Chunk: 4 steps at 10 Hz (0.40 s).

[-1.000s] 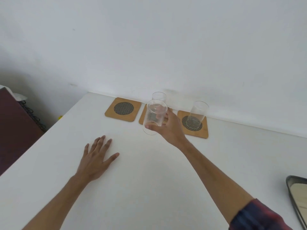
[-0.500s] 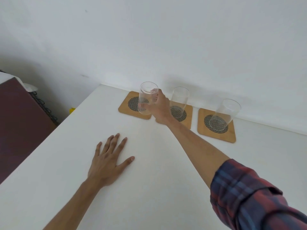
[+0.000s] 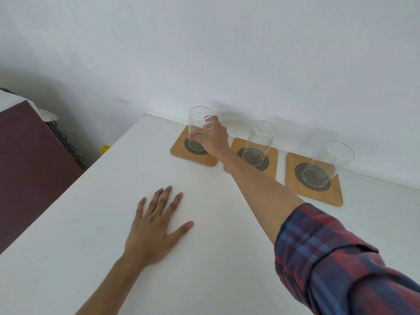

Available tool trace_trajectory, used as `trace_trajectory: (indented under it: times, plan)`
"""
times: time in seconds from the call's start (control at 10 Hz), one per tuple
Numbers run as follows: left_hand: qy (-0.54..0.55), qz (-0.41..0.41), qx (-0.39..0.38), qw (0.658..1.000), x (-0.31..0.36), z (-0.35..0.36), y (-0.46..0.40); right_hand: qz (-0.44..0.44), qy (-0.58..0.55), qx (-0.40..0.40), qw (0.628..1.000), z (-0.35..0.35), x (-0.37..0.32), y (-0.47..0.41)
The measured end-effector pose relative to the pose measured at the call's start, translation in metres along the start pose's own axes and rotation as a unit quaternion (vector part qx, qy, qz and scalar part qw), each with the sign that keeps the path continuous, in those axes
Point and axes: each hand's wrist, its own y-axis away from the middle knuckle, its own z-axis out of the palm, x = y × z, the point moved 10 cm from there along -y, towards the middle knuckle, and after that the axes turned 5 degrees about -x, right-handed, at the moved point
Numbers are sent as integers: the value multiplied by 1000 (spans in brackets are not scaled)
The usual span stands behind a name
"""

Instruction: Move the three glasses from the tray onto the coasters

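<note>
Three wooden coasters with dark mesh centres lie in a row at the table's far edge by the wall. My right hand (image 3: 214,138) is wrapped around a clear glass (image 3: 198,123) standing upright over the left coaster (image 3: 181,151); whether its base touches the mesh I cannot tell. A second glass (image 3: 259,142) stands on the middle coaster (image 3: 271,158). A third glass (image 3: 327,165) stands on the right coaster (image 3: 318,196). My left hand (image 3: 154,228) lies flat on the white table (image 3: 204,258), fingers spread, holding nothing. The tray is out of view.
The white wall rises directly behind the coasters. A dark maroon cabinet (image 3: 29,164) stands beyond the table's left edge, with a small yellow object (image 3: 105,149) in the gap by the wall.
My right hand carried the glass leftward from in front of the middle coaster down onto the left coaster. The view shifted left, so the tray dropped out of sight. My left hand stayed flat.
</note>
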Motion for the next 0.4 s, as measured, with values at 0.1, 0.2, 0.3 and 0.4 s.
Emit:
trace_trajectory:
  times: [0.1, 0.2, 0.3, 0.4]
  plan:
    - [-3, -2, -2, 1000, -1, 0, 0, 2, 9, -1, 1000, 1, 0, 0]
    - [4, -2, -5, 1000, 0, 0, 1, 16, 23, -4, 1000, 2, 3, -1]
    - [0, -4, -9, 1000, -1, 0, 0, 26, 18, -14, 999, 1, 3, -2]
    - [5, -8, -24, 1000, 1, 0, 0, 36, -32, 1, 999, -6, 4, 9]
